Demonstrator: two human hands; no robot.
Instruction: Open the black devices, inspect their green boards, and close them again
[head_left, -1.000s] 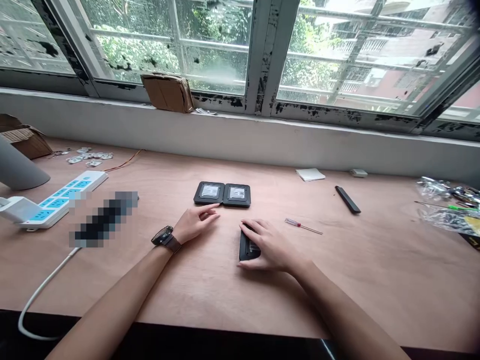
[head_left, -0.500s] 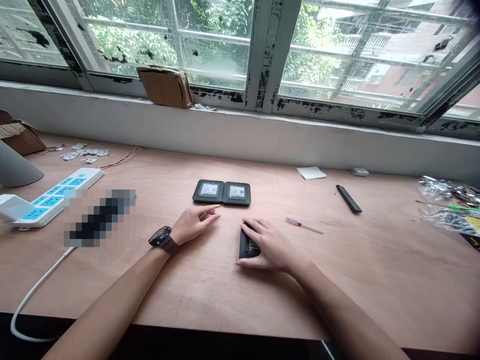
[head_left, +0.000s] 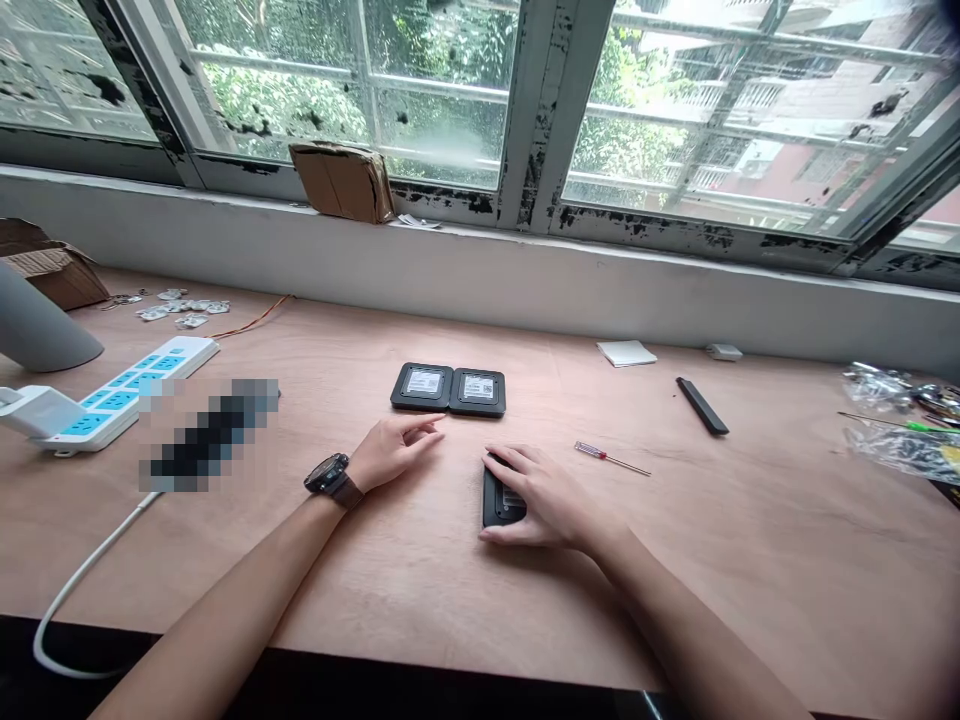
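My right hand (head_left: pixel 544 502) spans a flat black drive (head_left: pixel 504 505) on the table, thumb on its near edge and fingers on its far edge. The palm and fingers hide much of that drive. Two similar black drives with white labels, the left one (head_left: pixel 422 387) and the right one (head_left: pixel 477 391), lie edge to edge farther back. My left hand (head_left: pixel 390 450), with a dark watch (head_left: pixel 328 474) on the wrist, rests just in front of them. Its index finger stretches toward their near edge, the thumb is apart, and nothing is held.
A small screwdriver (head_left: pixel 611 459) lies right of my right hand, with a black bar (head_left: pixel 702 406) beyond it. At left are a white power strip (head_left: pixel 127 395) and a blurred dark object (head_left: pixel 214 435) with a white cable. Plastic bags (head_left: pixel 900 445) lie far right.
The whole view has shifted slightly, so everything appears a little farther right. Both hands keep nearly the same places relative to the drives.
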